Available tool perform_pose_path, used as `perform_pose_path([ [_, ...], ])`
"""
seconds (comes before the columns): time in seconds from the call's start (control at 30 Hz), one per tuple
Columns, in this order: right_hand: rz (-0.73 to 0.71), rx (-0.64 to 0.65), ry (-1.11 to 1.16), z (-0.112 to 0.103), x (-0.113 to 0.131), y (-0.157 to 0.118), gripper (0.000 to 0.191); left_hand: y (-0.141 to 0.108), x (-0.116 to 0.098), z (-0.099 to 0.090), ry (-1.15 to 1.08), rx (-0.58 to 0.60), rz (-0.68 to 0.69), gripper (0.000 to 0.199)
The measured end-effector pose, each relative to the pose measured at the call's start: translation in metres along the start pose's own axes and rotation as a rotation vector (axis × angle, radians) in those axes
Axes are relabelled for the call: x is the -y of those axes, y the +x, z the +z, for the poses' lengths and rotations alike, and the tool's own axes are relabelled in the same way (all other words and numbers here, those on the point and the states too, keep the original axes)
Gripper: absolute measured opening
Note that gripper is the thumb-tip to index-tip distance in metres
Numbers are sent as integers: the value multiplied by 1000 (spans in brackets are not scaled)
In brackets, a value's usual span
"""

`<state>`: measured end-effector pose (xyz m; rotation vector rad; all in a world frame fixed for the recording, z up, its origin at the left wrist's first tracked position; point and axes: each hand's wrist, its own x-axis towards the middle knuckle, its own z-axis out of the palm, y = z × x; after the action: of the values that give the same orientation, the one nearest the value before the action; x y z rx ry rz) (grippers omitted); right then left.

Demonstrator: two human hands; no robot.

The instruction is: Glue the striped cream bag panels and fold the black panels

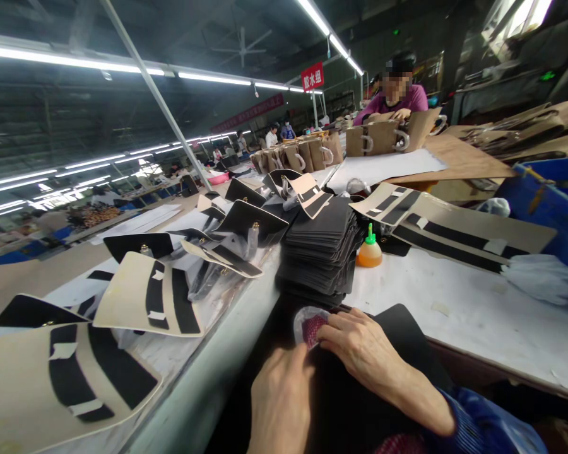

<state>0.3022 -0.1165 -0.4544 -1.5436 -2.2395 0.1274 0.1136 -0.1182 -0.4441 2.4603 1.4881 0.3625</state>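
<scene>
Low in the middle of the head view, a plastic-wrapped loop (299, 323), which looks like a bag handle, stands up at a black panel (402, 328). Red patterned cloth shows inside the loop. My right hand (360, 340) reaches in from the right, its fingers curled and pinching at the loop's right side. My left hand (281, 397), slightly blurred, is closed at the loop's lower end with its thumb towards the right fingertips. What the left fingers hold is hidden behind that hand. Just beyond my hands rises a stack of black panels (319, 246).
Beige and black bag panels (146, 296) lie spread on the left table. A glue bottle (370, 251) with a green tip stands right of the stack. Farther right are a white glove (542, 277) and a blue bin (544, 202). Opposite, a person (414, 98) handles brown bags (383, 137).
</scene>
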Motion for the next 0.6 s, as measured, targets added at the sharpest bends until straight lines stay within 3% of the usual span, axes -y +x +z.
perform_pose_path([
  [0.13,-42,-63,-24,-10,4,-6,13,15,-27,-3,64,96,-88,46],
  [0.3,-114,-357,-102,-38,-17,-27,25,20,-11,-23,-76,50,-145,35],
  [0.37,-25,-414,-24,-45,-31,-37,27,17,0,-33,-169,35,-148,30],
  [0.43,154,-441,123,-48,-45,-43,35,14,8,-42,-289,5,-153,27],
  [0.53,418,-391,341,-44,-56,-43,44,11,13,-53,-468,-42,-159,25],
  [0.6,456,-400,452,-40,-58,-39,48,10,11,-60,-538,-38,-155,23],
])
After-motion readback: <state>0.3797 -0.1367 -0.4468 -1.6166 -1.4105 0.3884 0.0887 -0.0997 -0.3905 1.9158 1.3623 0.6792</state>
